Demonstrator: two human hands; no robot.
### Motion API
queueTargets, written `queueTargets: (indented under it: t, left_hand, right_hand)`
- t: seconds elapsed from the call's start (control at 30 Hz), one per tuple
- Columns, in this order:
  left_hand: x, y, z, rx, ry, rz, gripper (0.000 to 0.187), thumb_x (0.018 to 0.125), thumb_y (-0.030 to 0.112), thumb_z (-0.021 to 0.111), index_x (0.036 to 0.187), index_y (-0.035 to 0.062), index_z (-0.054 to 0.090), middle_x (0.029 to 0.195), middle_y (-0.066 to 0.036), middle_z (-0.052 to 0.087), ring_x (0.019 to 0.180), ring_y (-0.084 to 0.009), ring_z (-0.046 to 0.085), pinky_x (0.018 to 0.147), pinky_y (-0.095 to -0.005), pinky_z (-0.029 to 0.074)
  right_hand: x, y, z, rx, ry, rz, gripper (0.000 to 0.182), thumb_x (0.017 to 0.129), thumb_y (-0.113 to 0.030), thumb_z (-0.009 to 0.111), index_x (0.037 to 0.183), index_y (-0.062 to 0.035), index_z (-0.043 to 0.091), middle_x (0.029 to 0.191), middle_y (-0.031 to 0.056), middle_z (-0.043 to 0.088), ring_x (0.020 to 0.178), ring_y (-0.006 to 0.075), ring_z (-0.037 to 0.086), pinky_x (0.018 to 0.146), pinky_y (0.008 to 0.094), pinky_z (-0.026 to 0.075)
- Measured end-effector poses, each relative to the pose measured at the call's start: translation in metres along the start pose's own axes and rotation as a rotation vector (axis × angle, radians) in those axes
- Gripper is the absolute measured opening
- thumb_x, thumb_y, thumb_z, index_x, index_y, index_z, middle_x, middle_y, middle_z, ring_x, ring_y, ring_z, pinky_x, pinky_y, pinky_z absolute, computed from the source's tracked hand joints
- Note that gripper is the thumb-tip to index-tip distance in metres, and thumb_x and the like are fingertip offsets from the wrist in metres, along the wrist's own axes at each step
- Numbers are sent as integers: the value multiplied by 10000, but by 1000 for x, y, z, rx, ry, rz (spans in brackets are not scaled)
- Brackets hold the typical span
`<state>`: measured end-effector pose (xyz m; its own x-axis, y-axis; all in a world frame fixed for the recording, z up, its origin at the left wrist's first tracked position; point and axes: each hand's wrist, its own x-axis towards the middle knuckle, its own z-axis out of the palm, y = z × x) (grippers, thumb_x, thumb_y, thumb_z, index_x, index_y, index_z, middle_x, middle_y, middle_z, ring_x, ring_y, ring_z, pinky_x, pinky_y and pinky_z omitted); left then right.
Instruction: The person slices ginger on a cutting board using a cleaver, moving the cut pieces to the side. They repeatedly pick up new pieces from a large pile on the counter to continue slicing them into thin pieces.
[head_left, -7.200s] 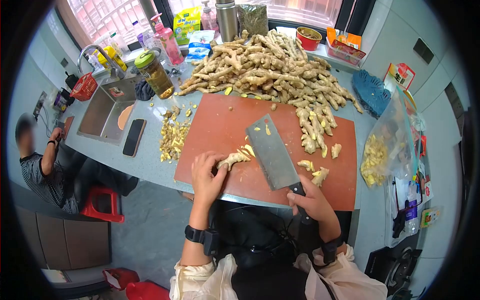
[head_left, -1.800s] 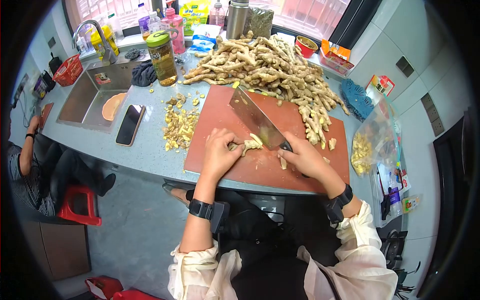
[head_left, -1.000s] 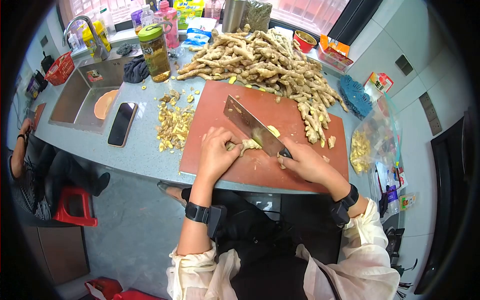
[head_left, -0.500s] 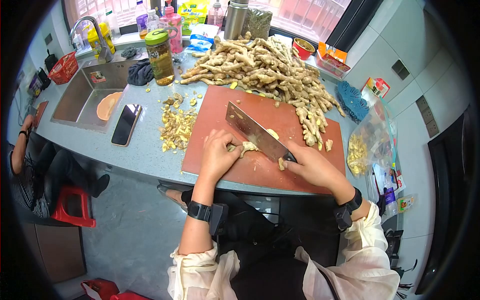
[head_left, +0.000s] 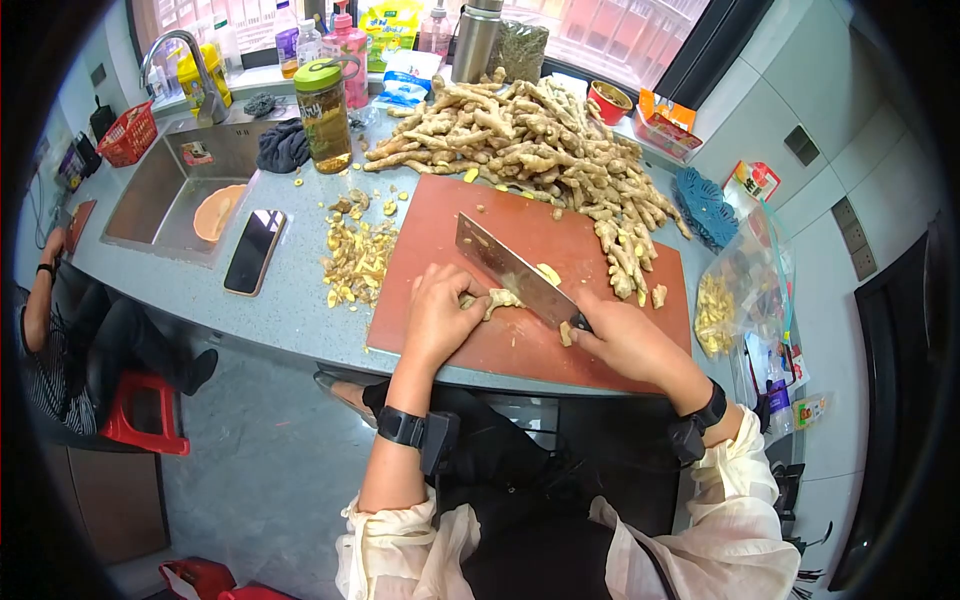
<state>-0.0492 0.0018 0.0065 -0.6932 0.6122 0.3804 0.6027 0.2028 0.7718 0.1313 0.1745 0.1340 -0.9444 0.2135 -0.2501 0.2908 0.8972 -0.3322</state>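
Red-brown cutting board (head_left: 430,220) on a grey counter (head_left: 300,315), blade near fingertips.
The left hand (head_left: 437,305) pinches a ginger piece (head_left: 504,299) against the board, thumb and fingers nearly together; the right hand (head_left: 625,335) is wrapped around the handle of the cleaver (head_left: 515,268). Should the knobby root roll, the edge could skid toward those fingertips.
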Motion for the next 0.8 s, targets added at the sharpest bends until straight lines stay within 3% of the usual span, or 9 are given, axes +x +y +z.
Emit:
queueTargets:
  t: [0.23, 0.53, 0.6, 0.63, 0.73, 0.77, 0.8]
  left_hand:
    - [0, -3, 2, 7, -7, 10, 130, 782, 203, 799, 757, 99, 724, 877, -31, 679, 939, -272, 592, 875, -416, 426]
    - [0, 0, -1, 21, -31, 1, 143, 775, 203, 804, 755, 95, 712, 877, -32, 676, 946, -270, 592, 890, -418, 424]
    - [1, -1, -1, 24, -21, -7, 145, 773, 204, 807, 756, 95, 712, 880, -32, 678, 948, -270, 594, 894, -416, 424]
    - [1, -2, -1, 12, -28, -9, 145, 773, 207, 806, 757, 97, 713, 881, -33, 678, 951, -271, 595, 897, -415, 424]
    - [1, -4, 1, 4, -30, -3, 146, 776, 213, 805, 758, 101, 714, 881, -34, 676, 953, -272, 597, 900, -414, 424]
    - [0, -5, 2, 9, -25, 7, 147, 778, 216, 804, 758, 101, 715, 879, -33, 674, 954, -272, 597, 900, -414, 424]
    - [0, -4, 2, 9, -29, 9, 147, 778, 216, 804, 758, 101, 715, 879, -33, 674, 954, -272, 597, 900, -414, 424]
  right_hand:
    - [7, -13, 6, -86, -6, 7, 276, 975, -180, 614, 1105, 6, 458, 874, 273, 679, 862, 492, 667, 771, 581, 515]
    - [40, 9, 38, -14, 141, -101, 278, 969, -185, 629, 1095, 7, 471, 918, 273, 686, 874, 504, 658, 781, 577, 506]
    - [38, 18, 34, 147, 179, -158, 300, 961, -195, 664, 1109, 0, 490, 961, 273, 682, 910, 486, 660, 790, 556, 503]
    - [33, 13, 23, 303, 31, 33, 313, 977, -184, 678, 1211, -20, 551, 942, 210, 647, 906, 364, 656, 813, 450, 505]
    - [22, 19, 16, 249, 106, -52, 284, 982, -173, 675, 1184, -14, 554, 930, 178, 639, 881, 303, 646, 797, 418, 499]
    - [18, 18, 12, 250, 107, -50, 284, 982, -173, 675, 1184, -14, 554, 930, 178, 639, 881, 303, 646, 797, 418, 499]
    - [14, 14, 5, 281, 91, -41, 301, 982, -177, 668, 1204, -13, 548, 959, 212, 653, 924, 370, 652, 824, 448, 501]
